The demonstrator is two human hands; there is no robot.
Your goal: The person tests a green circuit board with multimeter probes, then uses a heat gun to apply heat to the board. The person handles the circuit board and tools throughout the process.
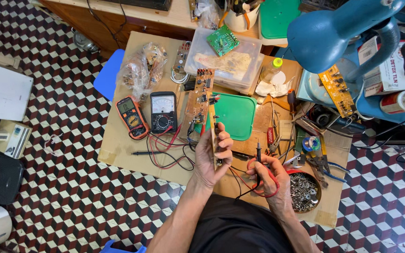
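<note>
I see the bench (118,145) under a blue lamp (333,28) at 1 o'clock. A green lid (237,115) lies at centre, two meters (148,115) at 9 o'clock. My left hand (209,161) has its fingers clamped on a board (215,140) held edge-up; my right hand (270,180), at 3 o'clock of it, grips a probe (258,157), fingers closed.
</note>
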